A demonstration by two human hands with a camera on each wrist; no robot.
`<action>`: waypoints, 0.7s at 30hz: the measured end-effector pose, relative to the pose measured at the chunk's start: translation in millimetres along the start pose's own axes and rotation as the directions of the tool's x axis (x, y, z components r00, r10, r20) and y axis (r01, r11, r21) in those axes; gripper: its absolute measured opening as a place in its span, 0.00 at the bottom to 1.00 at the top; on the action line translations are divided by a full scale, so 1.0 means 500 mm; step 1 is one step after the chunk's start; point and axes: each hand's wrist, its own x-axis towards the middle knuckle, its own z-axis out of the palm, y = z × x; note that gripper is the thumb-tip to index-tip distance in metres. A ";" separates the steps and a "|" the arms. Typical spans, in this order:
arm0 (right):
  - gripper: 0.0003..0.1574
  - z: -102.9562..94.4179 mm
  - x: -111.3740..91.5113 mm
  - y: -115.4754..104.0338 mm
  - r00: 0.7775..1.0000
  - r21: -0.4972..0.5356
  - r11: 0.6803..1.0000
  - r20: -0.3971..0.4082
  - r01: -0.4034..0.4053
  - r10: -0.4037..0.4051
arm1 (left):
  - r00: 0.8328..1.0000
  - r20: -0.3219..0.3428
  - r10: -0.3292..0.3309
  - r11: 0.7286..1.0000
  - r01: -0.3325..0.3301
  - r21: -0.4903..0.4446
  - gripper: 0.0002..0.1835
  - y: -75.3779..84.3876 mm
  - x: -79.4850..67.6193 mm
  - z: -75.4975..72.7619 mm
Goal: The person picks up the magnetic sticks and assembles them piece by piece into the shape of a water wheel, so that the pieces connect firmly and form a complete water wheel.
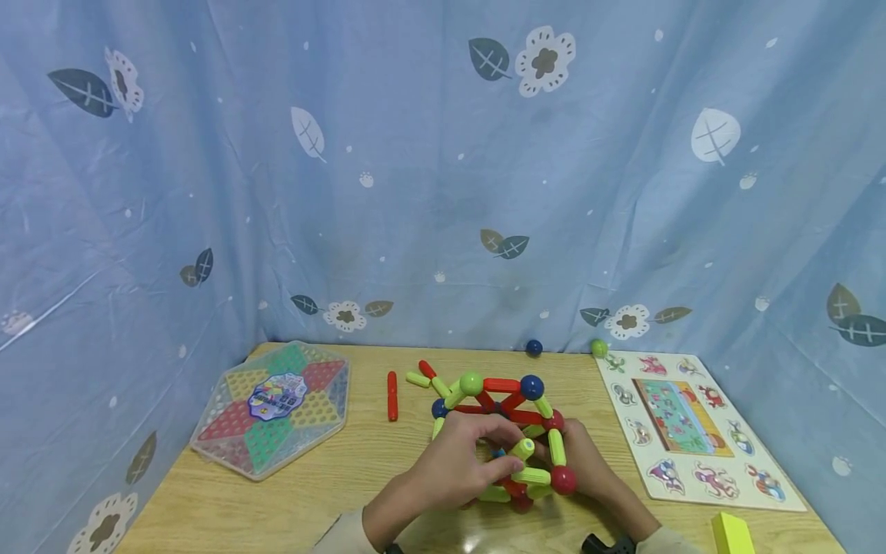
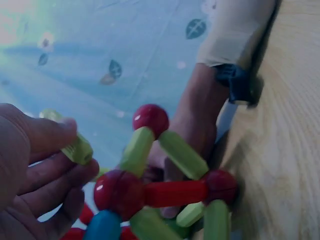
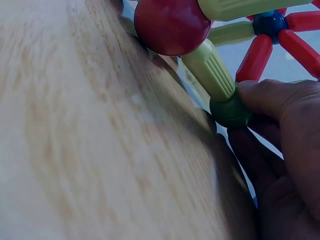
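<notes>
A frame of magnetic rods and balls [image 1: 501,385] stands on the table, built from red and yellow-green rods with red, blue and green balls. My left hand [image 1: 457,458] pinches a yellow-green magnetic rod [image 2: 78,148] between thumb and fingers, just in front of the frame. That rod's near end faces the head camera. On the frame's right side, my right hand [image 1: 584,462] grips a dark green ball [image 3: 231,111] low down, with the thumb on it. A red ball [image 1: 563,480] sits at the frame's near right corner. Part of the frame is hidden behind the left hand.
Loose on the table lie a red rod [image 1: 392,396] and a yellow-green rod [image 1: 418,379]. A blue ball [image 1: 534,348] and a green ball [image 1: 598,348] rest at the back edge. A hexagonal game board [image 1: 238,385] is left, a picture puzzle board [image 1: 751,481] right, and a yellow block [image 1: 732,534] near front right.
</notes>
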 end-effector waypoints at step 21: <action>0.09 0.002 0.000 -0.003 1.000 0.041 0.999 0.008 -0.024 0.024 | 0.989 0.072 0.127 0.933 -0.144 0.329 0.11 -0.015 -0.004 0.023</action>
